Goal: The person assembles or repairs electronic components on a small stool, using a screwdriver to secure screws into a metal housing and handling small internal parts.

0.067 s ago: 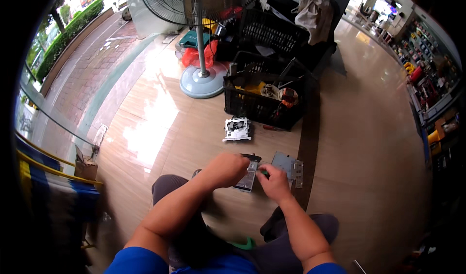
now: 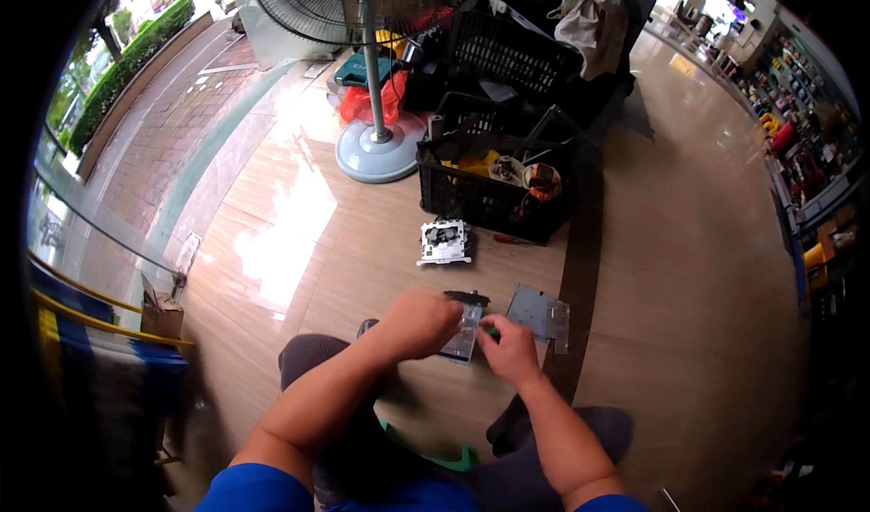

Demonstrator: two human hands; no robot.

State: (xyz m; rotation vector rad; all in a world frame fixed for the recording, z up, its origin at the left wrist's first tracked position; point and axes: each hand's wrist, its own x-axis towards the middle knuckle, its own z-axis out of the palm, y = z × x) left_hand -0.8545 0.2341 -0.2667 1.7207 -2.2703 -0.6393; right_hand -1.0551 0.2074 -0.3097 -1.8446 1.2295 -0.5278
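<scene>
Grey slotted casing (image 2: 466,333) is lying on the tiled floor (image 2: 362,267) in front of the person, with a black piece (image 2: 467,297) sitting along its far edge. From where I am standing, the work is looking partway along: a white mechanism (image 2: 444,243) is lying apart beyond the casing, and a grey metal panel (image 2: 527,307) is resting loose to its right, so these parts are not sitting together. Whether they are coming apart or going together I am not managing to tell, nor what is remaining inside the casing. It is lying between the two hands. The left hand (image 2: 424,320) is reaching over its left side, fingers curling inward, and I am not seeing whether they are gripping anything. The right hand (image 2: 509,349) is working at its right edge, pinching a small green piece (image 2: 492,333) between thumb and fingers, the rest of that piece hiding in the grasp
</scene>
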